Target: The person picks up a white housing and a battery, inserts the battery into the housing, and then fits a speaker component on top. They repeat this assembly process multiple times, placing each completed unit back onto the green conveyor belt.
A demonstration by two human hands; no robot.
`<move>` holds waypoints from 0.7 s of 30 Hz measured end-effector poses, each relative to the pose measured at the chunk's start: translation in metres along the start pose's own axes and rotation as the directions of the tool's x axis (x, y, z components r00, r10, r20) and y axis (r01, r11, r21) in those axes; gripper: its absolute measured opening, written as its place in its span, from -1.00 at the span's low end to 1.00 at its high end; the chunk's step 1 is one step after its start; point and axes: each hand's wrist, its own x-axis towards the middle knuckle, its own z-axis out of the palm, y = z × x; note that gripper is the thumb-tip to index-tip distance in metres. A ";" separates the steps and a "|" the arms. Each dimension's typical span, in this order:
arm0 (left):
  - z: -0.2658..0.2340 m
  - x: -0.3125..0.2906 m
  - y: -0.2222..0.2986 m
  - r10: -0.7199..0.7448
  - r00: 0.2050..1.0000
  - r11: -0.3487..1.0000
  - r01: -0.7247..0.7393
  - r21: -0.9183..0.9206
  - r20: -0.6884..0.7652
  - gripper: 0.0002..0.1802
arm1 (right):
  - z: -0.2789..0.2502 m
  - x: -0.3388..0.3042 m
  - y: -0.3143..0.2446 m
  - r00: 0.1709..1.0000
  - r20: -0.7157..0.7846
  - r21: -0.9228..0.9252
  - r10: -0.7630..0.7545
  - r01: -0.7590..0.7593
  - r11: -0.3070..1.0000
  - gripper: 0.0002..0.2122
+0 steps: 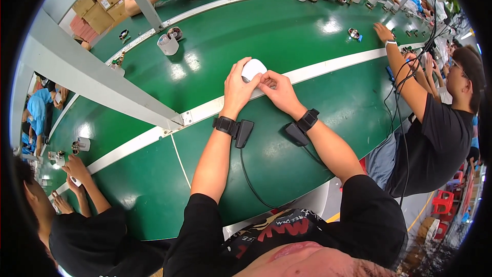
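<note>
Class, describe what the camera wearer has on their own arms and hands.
The left hand and right hand are ungloved. Each wrist wears a black strap with a black box-shaped plastic-looking module, from which a thin black cable runs. Short black fabric sleeves leave the forearms bare.

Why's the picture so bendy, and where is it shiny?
In the head view, the fisheye lens curves the white strip and leaves black corners; glare spots shine on the green surface beyond it; the white case near the middle looks fairly sharp; the lower right rim looks blurry.
</note>
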 end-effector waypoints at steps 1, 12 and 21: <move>0.001 0.001 -0.002 0.001 1.000 1.000 -0.001 0.002 0.003 -0.37 | 0.000 0.000 -0.001 1.000 -0.012 0.034 0.003 -0.002 0.999 -0.93; -0.005 0.003 0.006 0.033 0.999 0.999 -0.034 0.026 0.008 -0.33 | -0.208 0.055 0.102 0.601 -0.785 -0.314 -0.148 -0.179 0.933 -0.88; 0.003 0.008 -0.002 -0.003 1.000 1.000 0.003 0.010 0.004 -0.36 | -0.340 0.092 0.139 0.463 -0.883 -0.311 0.078 -0.701 0.642 -0.60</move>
